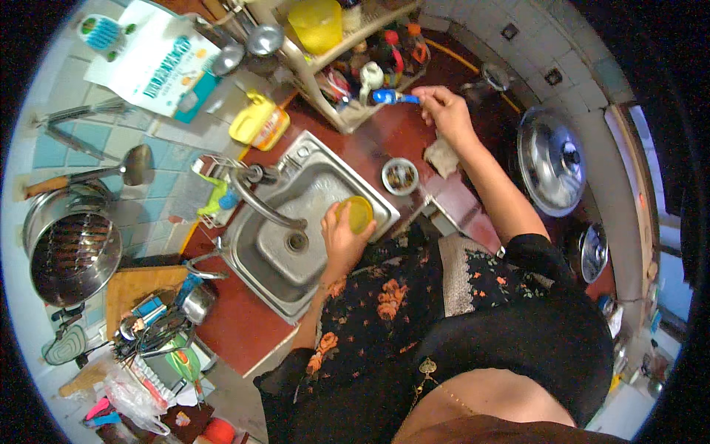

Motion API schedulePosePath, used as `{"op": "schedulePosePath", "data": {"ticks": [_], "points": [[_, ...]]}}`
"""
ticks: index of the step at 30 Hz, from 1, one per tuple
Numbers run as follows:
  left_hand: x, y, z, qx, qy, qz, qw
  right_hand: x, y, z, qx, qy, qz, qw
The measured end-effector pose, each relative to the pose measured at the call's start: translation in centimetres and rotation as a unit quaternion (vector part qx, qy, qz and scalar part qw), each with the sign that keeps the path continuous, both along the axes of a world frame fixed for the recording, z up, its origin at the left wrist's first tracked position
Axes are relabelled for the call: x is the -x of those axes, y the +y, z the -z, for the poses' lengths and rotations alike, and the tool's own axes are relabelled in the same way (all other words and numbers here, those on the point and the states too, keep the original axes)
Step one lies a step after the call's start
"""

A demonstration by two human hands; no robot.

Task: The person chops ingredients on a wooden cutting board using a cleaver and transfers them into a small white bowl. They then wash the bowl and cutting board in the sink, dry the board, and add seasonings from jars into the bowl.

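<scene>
My left hand [345, 244] holds a small round yellow cup [362, 215] over the near right side of the stainless steel sink [275, 260]. What is in the cup is hard to make out. My right hand [448, 117] is stretched over the red counter and pinches a small blue utensil [386, 97] by its thin end, its wider end pointing left toward the rack. The utensil's exact kind is unclear. Between the hands, a small round bowl [386, 176] with dark brownish bits stands on the counter. A pale crumpled cloth [442, 157] lies below my right hand.
A curved tap [266, 206] reaches over the sink. Behind it stands a yellow jug-shaped bottle [259, 123]. A shelf rack [345, 123] holds bottles and jars. Pans [77, 261] hang at left. At right is a large metal lid [546, 161].
</scene>
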State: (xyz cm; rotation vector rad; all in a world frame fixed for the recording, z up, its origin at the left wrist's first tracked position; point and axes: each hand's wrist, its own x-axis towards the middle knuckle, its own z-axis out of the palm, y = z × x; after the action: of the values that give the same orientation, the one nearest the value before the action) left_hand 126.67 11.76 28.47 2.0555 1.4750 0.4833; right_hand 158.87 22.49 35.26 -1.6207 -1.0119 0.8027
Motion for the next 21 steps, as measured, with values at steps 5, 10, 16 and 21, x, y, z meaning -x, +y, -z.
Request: {"op": "schedulePosePath", "data": {"ticks": [5,10,16,21], "points": [[-1.6,2.4,-3.2,-0.004,-0.032,0.000,0.999,1.5,11.2,-9.0,-0.158,-0.094,-0.006,0.983],[-3.0,3.8,-5.6,-0.040,-0.043,-0.010,0.998,1.6,19.2,-11.1,-0.161,-0.315,0.023,0.935],[-2.8,3.4,-4.7,-0.048,-0.019,-0.025,0.998,3.1,23.7,-8.4,-0.128,-0.481,-0.094,0.862],[-2.8,2.6,-3.9,-0.070,-0.032,-0.036,0.996,3.7,25.9,-7.8,-0.138,-0.648,-0.182,0.727]]}}
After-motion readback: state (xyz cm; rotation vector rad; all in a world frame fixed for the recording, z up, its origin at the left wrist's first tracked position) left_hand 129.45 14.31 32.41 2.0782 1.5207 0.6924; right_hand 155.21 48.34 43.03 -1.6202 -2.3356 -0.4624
